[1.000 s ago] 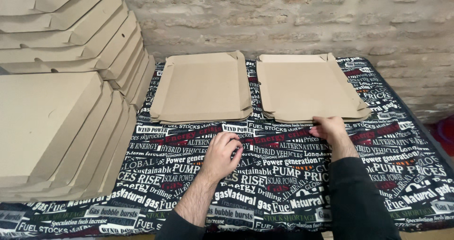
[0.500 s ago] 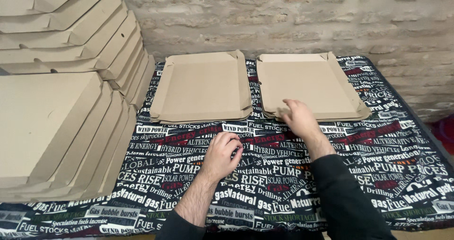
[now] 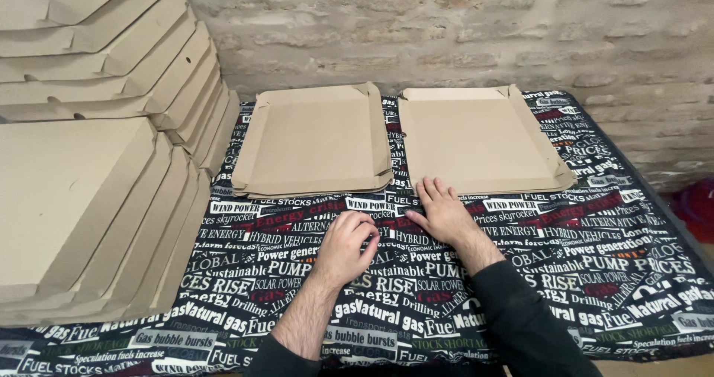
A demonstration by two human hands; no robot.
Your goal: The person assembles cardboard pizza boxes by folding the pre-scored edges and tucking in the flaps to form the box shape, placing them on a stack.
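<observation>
Two piles of flat brown cardboard box blanks lie side by side at the far part of the table, a left pile [image 3: 312, 140] and a right pile [image 3: 476, 137]. My right hand [image 3: 443, 212] lies flat with fingers spread on the printed cloth [image 3: 595, 258], its fingertips touching the near left corner of the right pile. Resting on the cloth just below the left pile, my left hand [image 3: 348, 242] has its fingers curled loosely and holds nothing.
Stacks of folded cardboard boxes [image 3: 89, 161] lean along the left side of the table, reaching up to the top left corner. A brick wall [image 3: 461, 27] runs behind the table. The table's right edge drops off near a red object [image 3: 695, 206].
My right hand slid left along the near edge of the right pile, from its right corner to its left corner. My left hand stayed in place.
</observation>
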